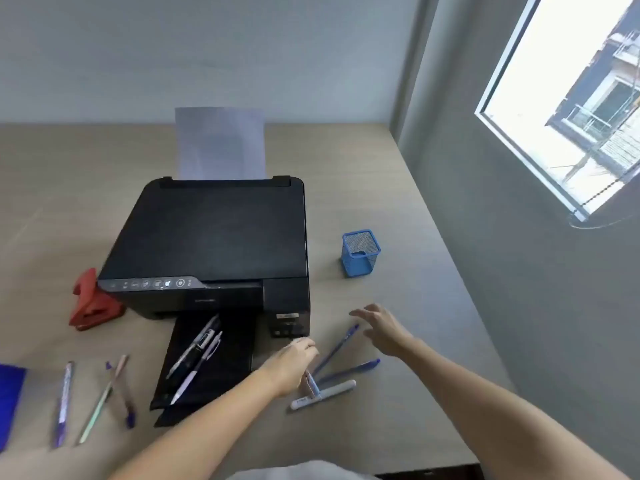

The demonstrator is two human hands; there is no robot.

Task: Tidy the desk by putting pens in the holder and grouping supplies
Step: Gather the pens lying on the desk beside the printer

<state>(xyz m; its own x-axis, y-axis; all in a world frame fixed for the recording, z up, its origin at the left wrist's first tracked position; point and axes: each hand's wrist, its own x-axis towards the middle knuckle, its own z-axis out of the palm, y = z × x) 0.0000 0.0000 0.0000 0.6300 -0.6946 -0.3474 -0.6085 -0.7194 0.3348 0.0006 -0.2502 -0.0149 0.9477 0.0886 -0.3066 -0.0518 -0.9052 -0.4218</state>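
Lying slantwise, tip toward the holder (361, 252), a blue pen (337, 346); right hand (382, 329) open, left hand (292, 367) unclear

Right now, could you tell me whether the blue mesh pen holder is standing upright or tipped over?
Upright. The blue mesh pen holder stands on its base on the desk, its open top facing up.
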